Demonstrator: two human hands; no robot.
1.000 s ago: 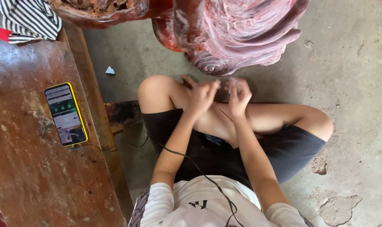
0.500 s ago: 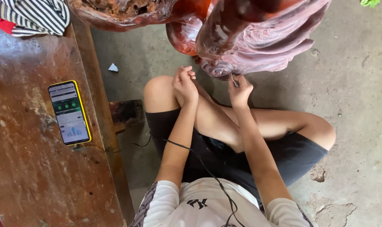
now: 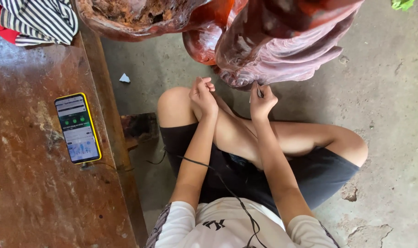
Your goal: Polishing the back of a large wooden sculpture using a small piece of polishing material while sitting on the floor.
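Two hands (image 3: 204,95) (image 3: 261,102) beneath carving (image 3: 282,46); yellow-cased phone (image 3: 78,128) leftward.

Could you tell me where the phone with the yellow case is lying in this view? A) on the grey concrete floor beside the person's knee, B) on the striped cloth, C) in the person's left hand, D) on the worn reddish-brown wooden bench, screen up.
D: the phone with the yellow case lies screen up on the worn reddish-brown wooden bench, apart from both hands and below the striped cloth.
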